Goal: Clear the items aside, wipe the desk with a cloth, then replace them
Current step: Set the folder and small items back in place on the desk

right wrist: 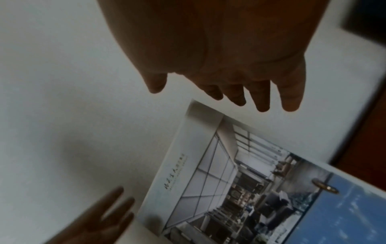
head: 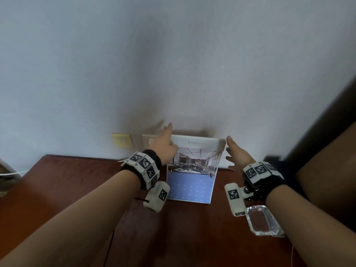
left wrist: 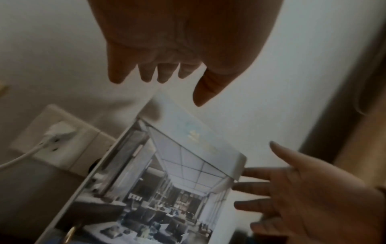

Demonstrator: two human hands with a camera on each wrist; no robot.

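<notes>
the ring-bound desk calendar (head: pixel 192 170) stands on the dark red-brown desk (head: pixel 77 189), its foot on the wood and its top edge leaning back at the white wall (head: pixel 173 64); a photo of an interior fills its upper leaf and a blue sheet hangs below two small metal rings. no cloth shows in any view, and the desk gives no sign either way of having been wiped, so i cannot tell whether this is the clearing or the replacing stage — judging only from the hands flanking the calendar, it is either about to be lifted or has just been set down.

the left hand (head: pixel 165 147) is at the calendar's upper left corner, fingers straight and spread, index reaching up past the top edge toward the wall; the left wrist view shows its fingertips clear of the card, holding nothing. the right hand (head: pixel 238 155) stands just beside the right edge, palm turned inward, fingers extended and fanned; whether they touch the edge is not clear. neither hand grips anything.

a clear glass ashtray (head: pixel 264 220) sits on the desk near the right forearm. a beige wall plate (head: pixel 122 140) and a socket plate (left wrist: pixel 62 137) with a white plug and cable lie left of the calendar.
</notes>
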